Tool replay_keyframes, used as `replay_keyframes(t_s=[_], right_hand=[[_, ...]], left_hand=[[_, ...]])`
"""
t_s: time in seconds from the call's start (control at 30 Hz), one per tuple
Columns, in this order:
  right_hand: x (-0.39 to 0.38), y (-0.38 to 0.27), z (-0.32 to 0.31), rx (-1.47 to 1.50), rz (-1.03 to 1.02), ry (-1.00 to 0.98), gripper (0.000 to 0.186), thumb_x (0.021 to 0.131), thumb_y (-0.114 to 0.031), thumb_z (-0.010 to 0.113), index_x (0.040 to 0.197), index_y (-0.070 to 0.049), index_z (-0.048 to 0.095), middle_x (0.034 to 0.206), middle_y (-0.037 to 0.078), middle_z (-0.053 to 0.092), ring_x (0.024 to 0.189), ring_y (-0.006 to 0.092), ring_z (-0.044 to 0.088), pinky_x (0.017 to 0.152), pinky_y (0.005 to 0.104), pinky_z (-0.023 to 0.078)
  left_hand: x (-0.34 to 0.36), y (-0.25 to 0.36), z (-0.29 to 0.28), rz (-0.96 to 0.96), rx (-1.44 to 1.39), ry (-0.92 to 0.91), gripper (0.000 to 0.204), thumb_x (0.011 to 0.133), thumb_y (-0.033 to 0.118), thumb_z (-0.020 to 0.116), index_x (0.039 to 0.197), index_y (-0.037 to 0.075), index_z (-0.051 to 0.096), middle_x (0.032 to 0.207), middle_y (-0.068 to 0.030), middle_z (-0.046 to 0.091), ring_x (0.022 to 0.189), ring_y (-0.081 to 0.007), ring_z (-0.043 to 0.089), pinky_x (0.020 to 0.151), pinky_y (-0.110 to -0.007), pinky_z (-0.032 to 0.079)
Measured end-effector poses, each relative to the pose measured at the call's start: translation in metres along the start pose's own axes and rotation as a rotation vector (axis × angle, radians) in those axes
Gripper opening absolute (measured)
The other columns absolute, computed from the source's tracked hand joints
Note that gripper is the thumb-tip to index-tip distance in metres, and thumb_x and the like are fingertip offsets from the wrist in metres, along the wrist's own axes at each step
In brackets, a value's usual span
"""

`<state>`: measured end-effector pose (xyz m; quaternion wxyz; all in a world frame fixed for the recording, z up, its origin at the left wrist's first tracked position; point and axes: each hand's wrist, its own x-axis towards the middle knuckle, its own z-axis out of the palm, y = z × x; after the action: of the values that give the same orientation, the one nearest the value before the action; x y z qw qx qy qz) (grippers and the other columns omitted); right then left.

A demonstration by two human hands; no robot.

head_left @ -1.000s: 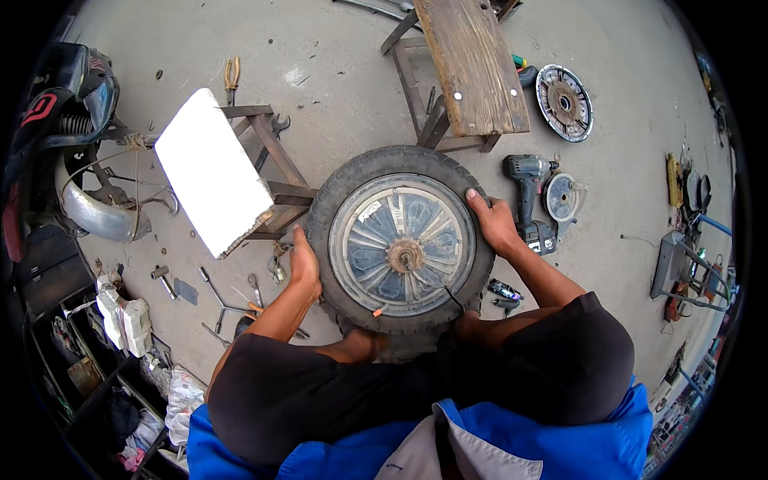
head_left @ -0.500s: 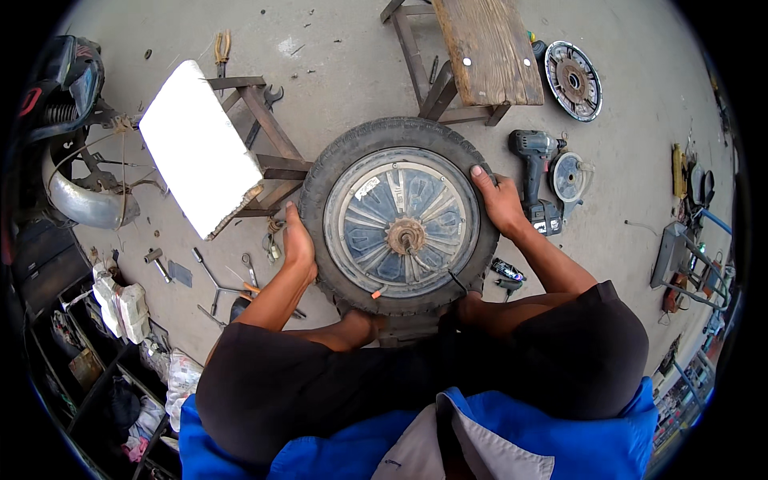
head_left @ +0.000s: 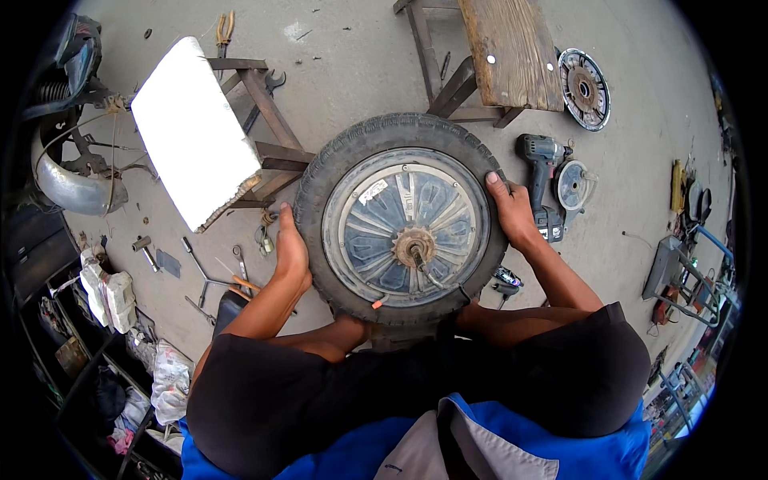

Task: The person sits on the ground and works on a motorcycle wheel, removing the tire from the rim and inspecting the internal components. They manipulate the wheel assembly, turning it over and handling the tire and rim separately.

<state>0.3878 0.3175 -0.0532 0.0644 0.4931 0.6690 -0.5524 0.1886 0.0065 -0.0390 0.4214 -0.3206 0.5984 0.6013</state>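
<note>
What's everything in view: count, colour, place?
Metal-hubbed rubber-tyred wheel: 1, black-grey, centre
Slab-topped metal-legged bench: 1, white, left
Wooden-plank bench: 1, brown, top
Pistol-shaped power tool: 1, grey-black, right
Round discs: 2, grey, upper right
Slim pliers: 1, orange-handled, upper left
Three-armed metal wrench: 1, grey, left
Curved metal fender: 1, silver, left
Compartmented shelf: 1, black, lower left
Tubular metal stand: 1, grey, right
Small items: uncountable, mixed, scattered
Left hand: 1, bare, wheel's left
Right hand: 1, bare, wheel's right
Legs: 2, dark-clad, bottom

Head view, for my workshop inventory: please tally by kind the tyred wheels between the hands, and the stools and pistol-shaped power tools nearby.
Tyred wheel: 1
Stools, white-topped and wooden-topped: 2
Pistol-shaped power tool: 1
Total: 4
</note>
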Motion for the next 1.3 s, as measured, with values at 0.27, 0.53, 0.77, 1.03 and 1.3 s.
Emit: replay_keyframes(t_s=[0.27, 0.53, 0.77, 1.03, 1.3], right_hand=[[0.007, -0.012, 0.002, -0.081, -0.029, 0.005, 0.082, 0.088, -0.065, 0.061, 0.103, 0.015, 0.066, 0.091, 0.022, 0.071, 0.085, 0.0232, 0.067, 0.081, 0.0355, 0.052], [0.012, -0.002, 0.002, 0.112, 0.046, -0.074, 0.085, 0.087, -0.066, 0.062, 0.113, 0.015, 0.063, 0.099, 0.021, 0.070, 0.091, 0.0226, 0.066, 0.084, 0.0337, 0.052], [-0.038, -0.008, -0.017, 0.282, 0.059, -0.110, 0.084, 0.096, -0.064, 0.047, 0.125, 0.014, 0.056, 0.117, 0.022, 0.064, 0.105, 0.0234, 0.062, 0.095, 0.0337, 0.048], [-0.098, -0.061, -0.054, 0.676, -0.202, -0.117, 0.068, 0.104, -0.056, 0.036, 0.132, 0.002, 0.055, 0.124, 0.012, 0.063, 0.110, 0.0186, 0.061, 0.099, 0.0333, 0.046], [-0.149, -0.141, -0.092, 0.788, -0.459, -0.118, 0.065, 0.102, -0.056, 0.037, 0.138, -0.003, 0.050, 0.132, 0.014, 0.060, 0.119, 0.0229, 0.059, 0.105, 0.0375, 0.043]], left_hand=[[0.014, -0.010, 0.002, 0.022, 0.062, 0.138, 0.075, 0.101, 0.059, 0.033, 0.140, -0.003, 0.047, 0.137, -0.0168, 0.056, 0.122, -0.0291, 0.057, 0.106, -0.039, 0.042], [0.007, -0.004, 0.002, -0.079, -0.007, -0.006, 0.076, 0.099, 0.062, 0.033, 0.144, 0.002, 0.045, 0.140, -0.0156, 0.054, 0.125, -0.0298, 0.054, 0.110, -0.041, 0.038], [-0.043, 0.002, -0.007, 0.005, -0.027, -0.125, 0.061, 0.102, 0.052, 0.033, 0.137, 0.006, 0.054, 0.134, -0.0111, 0.060, 0.123, -0.0261, 0.057, 0.108, -0.041, 0.040], [-0.118, 0.047, 0.005, 0.262, -0.130, -0.300, 0.052, 0.105, 0.042, 0.032, 0.134, 0.005, 0.055, 0.131, -0.0094, 0.063, 0.118, -0.0238, 0.059, 0.105, -0.038, 0.043], [-0.179, 0.093, 0.022, 0.628, -0.188, -0.406, 0.051, 0.104, 0.041, 0.034, 0.132, 0.005, 0.056, 0.129, -0.0101, 0.063, 0.117, -0.0245, 0.059, 0.104, -0.038, 0.044]])
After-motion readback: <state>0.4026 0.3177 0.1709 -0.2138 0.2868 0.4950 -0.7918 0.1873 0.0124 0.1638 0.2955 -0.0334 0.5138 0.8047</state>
